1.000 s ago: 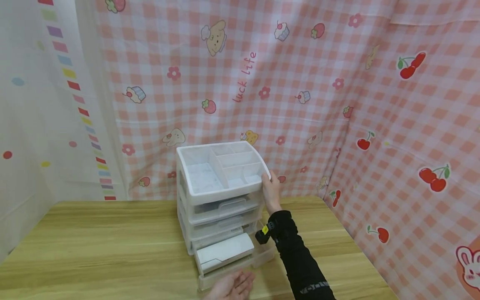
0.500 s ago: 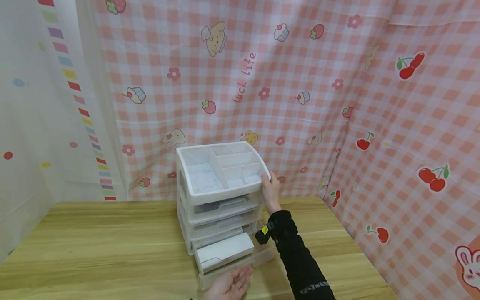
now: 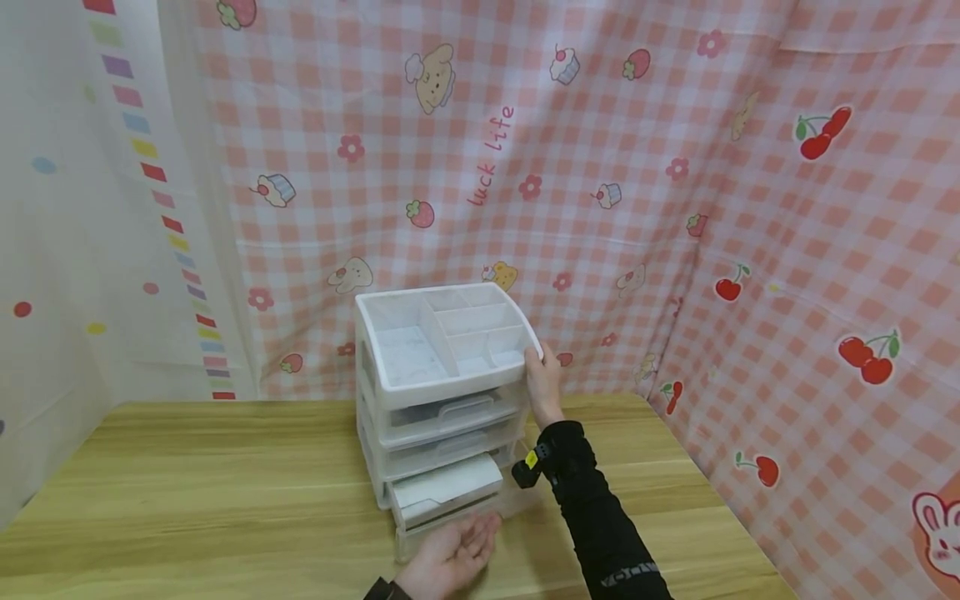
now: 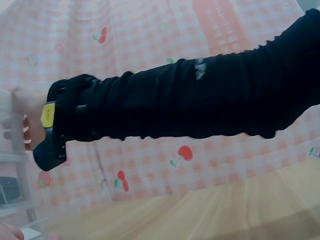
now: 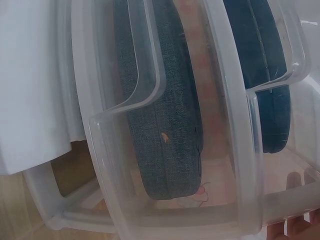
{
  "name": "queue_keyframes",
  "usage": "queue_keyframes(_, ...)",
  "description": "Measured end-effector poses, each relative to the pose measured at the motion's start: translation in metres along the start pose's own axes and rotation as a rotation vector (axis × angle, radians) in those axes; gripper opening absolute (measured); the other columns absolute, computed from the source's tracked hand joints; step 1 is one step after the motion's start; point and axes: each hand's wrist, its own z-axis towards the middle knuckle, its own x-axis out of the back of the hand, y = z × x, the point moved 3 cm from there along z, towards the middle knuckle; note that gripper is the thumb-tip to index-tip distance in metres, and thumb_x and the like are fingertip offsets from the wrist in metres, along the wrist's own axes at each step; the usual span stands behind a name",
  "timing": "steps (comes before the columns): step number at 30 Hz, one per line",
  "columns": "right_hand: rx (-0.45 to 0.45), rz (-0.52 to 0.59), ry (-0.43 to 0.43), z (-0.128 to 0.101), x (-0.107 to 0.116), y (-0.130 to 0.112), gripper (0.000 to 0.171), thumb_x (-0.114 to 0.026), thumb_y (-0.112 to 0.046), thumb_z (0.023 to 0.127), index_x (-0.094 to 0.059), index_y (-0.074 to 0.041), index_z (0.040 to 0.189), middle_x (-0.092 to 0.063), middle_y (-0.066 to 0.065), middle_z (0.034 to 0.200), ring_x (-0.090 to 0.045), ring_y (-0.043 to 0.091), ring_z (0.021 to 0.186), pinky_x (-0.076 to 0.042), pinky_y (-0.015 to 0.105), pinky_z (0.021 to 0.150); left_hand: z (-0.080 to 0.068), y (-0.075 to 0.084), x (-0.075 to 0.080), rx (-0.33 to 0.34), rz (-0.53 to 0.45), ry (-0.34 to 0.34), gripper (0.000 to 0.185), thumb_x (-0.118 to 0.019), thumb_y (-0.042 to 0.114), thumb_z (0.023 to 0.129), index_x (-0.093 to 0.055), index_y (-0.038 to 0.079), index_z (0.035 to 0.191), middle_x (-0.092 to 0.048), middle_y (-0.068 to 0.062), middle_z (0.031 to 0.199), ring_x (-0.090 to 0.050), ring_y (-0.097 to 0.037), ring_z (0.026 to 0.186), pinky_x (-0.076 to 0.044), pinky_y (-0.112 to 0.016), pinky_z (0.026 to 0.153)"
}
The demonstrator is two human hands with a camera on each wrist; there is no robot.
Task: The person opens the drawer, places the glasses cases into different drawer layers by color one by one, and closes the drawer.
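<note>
Drawer, the bottom one of the clear plastic organiser, sits partly pulled out near the middle of the wooden table, with a white box lying inside it. Compared with a second ago, we see it stick out less: the box now reaches further under the drawer above, so the drawer has been sliding back in and has only a short way left to travel.

Our left hand lies palm up with fingers straight and relaxed, their tips against the drawer's front lip; it presses rather than grips.

Our right hand, in a black sleeve, holds the organiser's right side just below the white divided top tray, thumb on the front corner. The other fingers appear to wrap round the side, though the head view hides them.

From the right wrist view we make out grey fabric cases in the upper drawers. The left wrist view shows mostly the sleeve and the checked pink backdrop.
</note>
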Motion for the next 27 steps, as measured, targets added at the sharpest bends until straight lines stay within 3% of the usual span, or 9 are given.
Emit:
queue_keyframes(4,-0.007,-0.007,0.001,-0.001,0.000,0.000,0.032,-0.039,-0.023,0.096,-0.056,-0.005,0.115,-0.059,0.014,0.113,-0.047,0.022,0.091,-0.035,0.033,0.083,0.005,0.006,0.001,-0.026,0.032,-0.005,0.045,-0.035,0.008,0.102,-0.017,-0.004,0.142,-0.056,-0.017,0.121,-0.053,-0.019,0.113,-0.041,-0.027,0.100)
queue_keyframes(11,-0.013,-0.004,0.017,0.000,0.000,0.000,0.028,-0.040,-0.023,0.095,-0.056,-0.004,0.109,-0.056,0.012,0.107,-0.045,0.021,0.090,-0.034,0.032,0.082,0.018,0.019,0.003,-0.059,0.130,0.002,0.043,-0.034,0.011,0.103,-0.017,-0.004,0.141,-0.053,-0.021,0.134,-0.059,-0.015,0.105,-0.040,-0.026,0.093)
queue_keyframes(16,-0.017,0.004,0.005,0.002,0.001,0.000,0.029,-0.041,-0.022,0.096,-0.057,-0.003,0.111,-0.057,0.012,0.107,-0.045,0.020,0.089,-0.033,0.032,0.081,0.025,0.029,0.006,-0.077,0.150,-0.004,0.026,-0.032,0.011,0.104,-0.032,-0.001,0.127,-0.069,-0.012,0.111,-0.061,-0.009,0.093,-0.039,-0.024,0.090)
queue_keyframes(21,-0.015,-0.004,-0.001,-0.005,0.001,-0.011,0.028,-0.040,-0.019,0.097,-0.055,0.001,0.109,-0.054,0.012,0.100,-0.043,0.021,0.086,-0.032,0.032,0.079,0.030,0.036,0.006,-0.083,0.138,0.012,0.030,-0.032,0.012,0.104,-0.035,-0.006,0.127,-0.070,0.000,0.089,-0.061,-0.008,0.088,-0.040,-0.023,0.088)
queue_keyframes(27,-0.014,-0.010,0.019,0.001,-0.001,-0.001,0.025,-0.041,-0.022,0.096,-0.055,-0.003,0.103,-0.051,0.008,0.095,-0.043,0.021,0.086,-0.032,0.032,0.080,0.035,0.044,0.008,-0.121,0.130,0.010,0.017,-0.033,0.016,0.104,-0.041,0.004,0.114,-0.070,0.002,0.085,-0.063,-0.008,0.085,-0.038,-0.024,0.087)
